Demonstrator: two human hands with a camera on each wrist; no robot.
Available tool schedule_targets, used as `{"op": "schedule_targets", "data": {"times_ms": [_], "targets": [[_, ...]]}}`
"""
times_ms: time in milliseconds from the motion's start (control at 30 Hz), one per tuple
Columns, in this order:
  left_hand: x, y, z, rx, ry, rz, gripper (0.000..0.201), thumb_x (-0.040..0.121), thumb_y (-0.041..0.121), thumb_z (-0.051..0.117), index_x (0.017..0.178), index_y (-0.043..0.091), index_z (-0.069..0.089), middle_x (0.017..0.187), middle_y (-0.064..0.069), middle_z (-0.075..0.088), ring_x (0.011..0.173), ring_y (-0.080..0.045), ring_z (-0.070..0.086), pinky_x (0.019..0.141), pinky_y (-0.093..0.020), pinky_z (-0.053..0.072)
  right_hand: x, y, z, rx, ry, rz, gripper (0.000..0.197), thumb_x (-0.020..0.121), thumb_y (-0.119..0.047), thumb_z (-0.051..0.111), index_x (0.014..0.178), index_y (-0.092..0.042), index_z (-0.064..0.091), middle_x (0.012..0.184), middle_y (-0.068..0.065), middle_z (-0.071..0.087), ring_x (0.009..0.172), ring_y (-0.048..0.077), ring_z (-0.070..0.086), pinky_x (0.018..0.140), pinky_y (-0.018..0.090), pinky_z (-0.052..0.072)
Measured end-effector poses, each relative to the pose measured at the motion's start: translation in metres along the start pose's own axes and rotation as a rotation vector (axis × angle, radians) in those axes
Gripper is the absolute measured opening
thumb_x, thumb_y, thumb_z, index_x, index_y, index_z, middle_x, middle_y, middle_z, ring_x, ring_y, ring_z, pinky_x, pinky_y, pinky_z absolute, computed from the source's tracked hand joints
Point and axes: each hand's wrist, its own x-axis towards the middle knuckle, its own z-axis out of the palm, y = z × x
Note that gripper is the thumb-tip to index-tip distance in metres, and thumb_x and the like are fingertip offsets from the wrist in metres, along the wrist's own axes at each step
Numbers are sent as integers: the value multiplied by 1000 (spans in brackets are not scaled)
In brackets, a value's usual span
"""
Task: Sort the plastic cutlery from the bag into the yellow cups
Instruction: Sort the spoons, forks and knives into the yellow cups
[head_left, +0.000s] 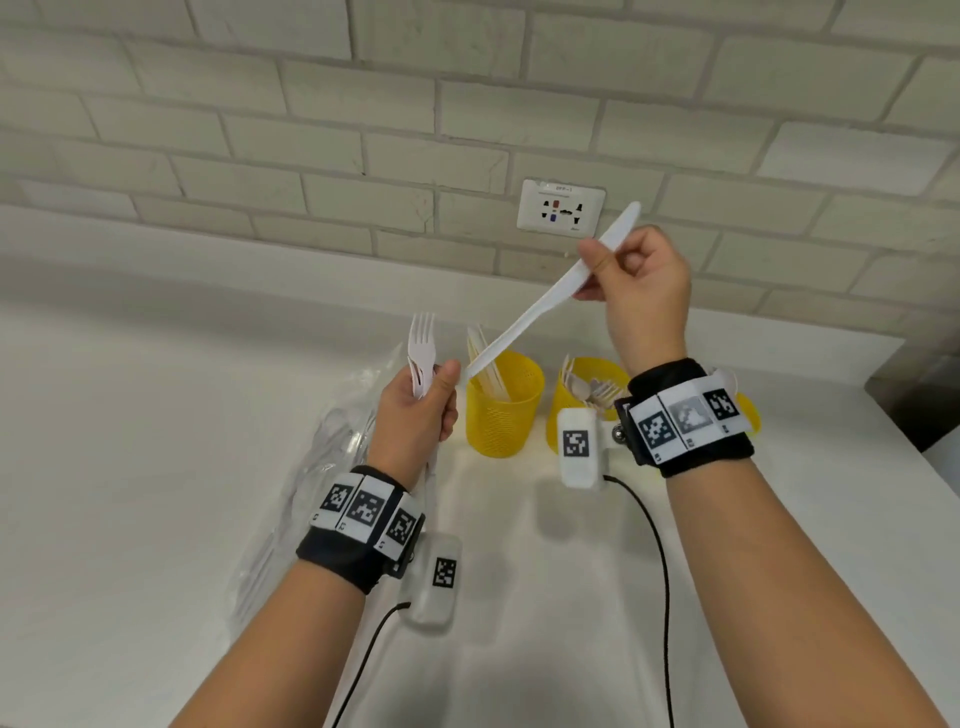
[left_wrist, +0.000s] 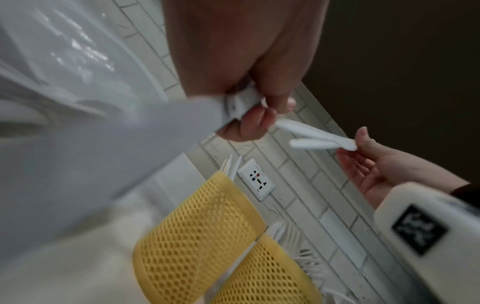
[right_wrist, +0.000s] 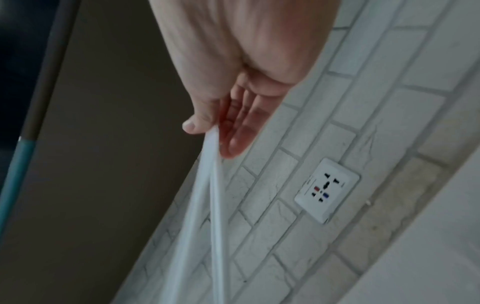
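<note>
Above the white counter (head_left: 156, 415), right hand (head_left: 639, 291) pinches a smooth white plastic knife (head_left: 545, 296) by its handle, blade slanting down toward the left mesh yellow cup (head_left: 501, 415) with knives in it. Left hand (head_left: 415, 415) is clenched around a bunch of forks (head_left: 422, 353). The crinkly clear bag (head_left: 322, 467) lies behind it. Second yellow cup (head_left: 571, 395) holds spoons and forks. The wall socket (head_left: 561, 207) label is too blurry to read.

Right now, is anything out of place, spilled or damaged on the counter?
Nothing looks spilled or broken. The right hand pinches a knife, the left hand grips forks. One oddity: the middle cup seems to hold both spoons and forks; blur prevents certainty. The bag lies crumpled, as expected.
</note>
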Motion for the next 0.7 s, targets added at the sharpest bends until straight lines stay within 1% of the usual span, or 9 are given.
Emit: {"op": "schedule_targets", "data": {"times_ms": [167,267,333,400,467,533,567,633,700], "targets": [[1,4,-5,12,-26,28,17,94,24,56,80,16,53,56,2,49,48,-11,44,47,-20,39,-5,21,6,-130,14,-79,26,81,-17,72,69,-23,49,66,1,61,60,16,62,58,31,56],[1,7,-4,-26,-28,44,14,95,20,54,81,16,54,55,6,51,49,-10,46,48,-20,40,-15,49,16,-446,-152,-24,23,76,-26,75,71,-20,54,68,4,61,66,29,60,66,40,53],[1,10,-2,-41,-32,61,15,96,19,53,81,16,54,55,7,52,48,-9,47,47,-20,41,-23,64,21,-658,-335,57,21,74,-26,76,85,-14,63,73,3,61,72,22,58,76,41,51],[0,14,-1,-49,-44,83,15,96,18,53,81,16,54,56,5,52,48,-9,47,47,-19,41,-31,72,21,-724,-411,117,40,74,-29,76,108,-12,64,83,2,62,83,19,57,87,41,48],[0,18,-1,-54,-59,112,15,97,18,51,82,14,54,58,5,52,48,-10,47,47,-20,40,-34,71,19,-748,-353,17,55,76,-35,74,123,-12,57,97,4,60,94,20,53,90,35,45],[3,22,1,-75,-65,142,15,98,16,49,83,12,52,60,4,52,47,-11,46,46,-20,40,-42,62,20,-634,-288,-97,48,78,-35,72,120,-15,59,94,0,57,88,17,50,82,30,44],[5,25,4,-88,-68,154,16,99,16,47,83,11,51,60,4,53,47,-11,46,46,-20,39,-47,54,22,-528,-334,-55,41,79,-32,72,115,-18,61,89,-3,56,84,16,51,80,30,45],[9,33,11,-105,-81,177,17,99,15,45,83,11,51,62,2,52,46,-12,46,46,-22,40,-59,44,25,-330,-624,157,32,77,-22,74,105,-27,60,83,-3,58,81,18,55,84,36,47],[15,46,22,-118,-112,193,17,100,15,44,84,12,50,66,-1,51,48,-12,46,47,-23,41,-71,39,26,-229,-906,291,30,79,-10,71,96,-29,55,85,11,62,85,26,61,88,39,49]]}}
